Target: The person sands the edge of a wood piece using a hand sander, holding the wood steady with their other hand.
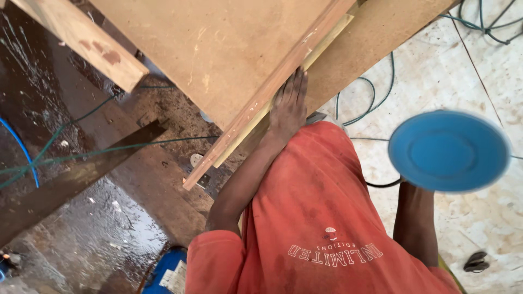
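Wood fills the top of the view: a large board (218, 49) lies across the counter (376, 43), with a narrow strip (261, 103) running along its near edge, one end jutting out over the wet floor (103, 228). The left hand (289, 103) lies flat on the strip, fingers (297, 84) straight and pressed together, palm down, pinning it against the board rather than gripping it. The right hand is hidden behind a blue disc (449, 151), blurred, held up well apart from the wood at the person's right side; only the forearm below it shows, so I cannot tell how those fingers sit. A black cable (384, 184) trails from under the disc, so it looks like the pad of a power tool, though that is a judgement.

As to progress, the strip appears placed and steadied, but the disc is not touching any wood. The board's face shows pale scuffs and stains; whether any were worked is unclear.
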